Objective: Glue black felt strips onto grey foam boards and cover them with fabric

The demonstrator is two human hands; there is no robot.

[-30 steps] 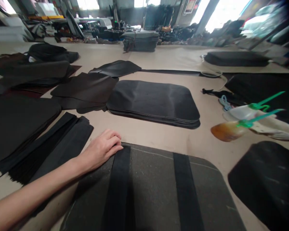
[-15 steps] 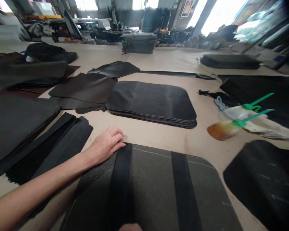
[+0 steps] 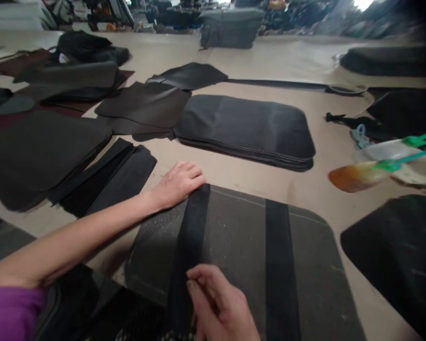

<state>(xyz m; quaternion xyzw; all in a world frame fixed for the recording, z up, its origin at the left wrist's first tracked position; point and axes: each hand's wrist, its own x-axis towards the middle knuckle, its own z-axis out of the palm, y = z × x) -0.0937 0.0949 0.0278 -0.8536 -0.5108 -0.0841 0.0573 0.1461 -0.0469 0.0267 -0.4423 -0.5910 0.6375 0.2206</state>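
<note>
A dark grey rounded panel (image 3: pixel 237 237) lies on the table in front of me, crossed by two black strips. My left hand (image 3: pixel 182 182) is at the panel's far edge, its curled fingers closed on the far end of the left strip (image 3: pixel 195 213). Lower down, my right hand (image 3: pixel 222 303) is beside the near part of that strip, thumb and forefinger bent toward each other at its edge; whether they pinch it is hard to tell. The right strip (image 3: pixel 280 255) lies flat, untouched by either hand.
Beyond the panel sits a stack of black rounded pieces (image 3: pixel 244 125). Black strips (image 3: pixel 110 175) and large dark sheets (image 3: pixel 46 151) lie to the left. At the right are a drink bag with brown liquid (image 3: pixel 351 177) and another dark panel (image 3: pixel 397 255).
The view has tilted down and shifted left. My right hand, barely visible at the bottom edge before, now shows over the left strip. My left hand stays at the strip's far end.
</note>
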